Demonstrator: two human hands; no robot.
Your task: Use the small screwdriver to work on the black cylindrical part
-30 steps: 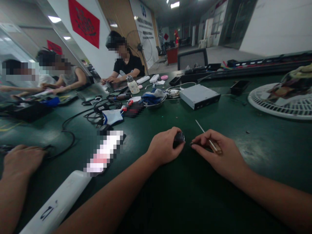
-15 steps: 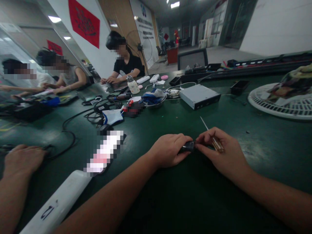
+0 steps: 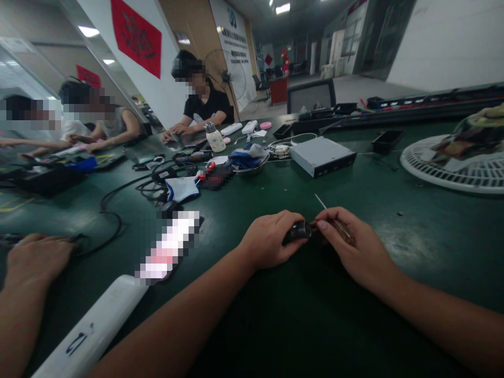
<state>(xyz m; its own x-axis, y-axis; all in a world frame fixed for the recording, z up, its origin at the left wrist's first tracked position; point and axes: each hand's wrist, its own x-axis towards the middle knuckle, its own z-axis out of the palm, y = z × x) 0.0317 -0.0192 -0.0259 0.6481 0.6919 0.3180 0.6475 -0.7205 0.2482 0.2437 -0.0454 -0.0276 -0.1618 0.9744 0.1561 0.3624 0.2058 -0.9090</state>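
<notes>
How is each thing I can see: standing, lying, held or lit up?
Left hand, closed around black tube
Black tube, held, one end facing right hand
Right hand, curled around screwdriver
Screwdriver, held, tip pointing away
Bottle, standing upright
Cloth, crumpled
Gray box, lying flat
Phone, lying down, screen bright but blurred out
Ceiling light, on
Fan, standing, can't tell if spinning
Red poster, hanging up

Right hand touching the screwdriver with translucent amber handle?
Touching. The head view shows the amber-handled screwdriver held in the right hand, its handle inside the grip, thin shaft protruding.
</notes>
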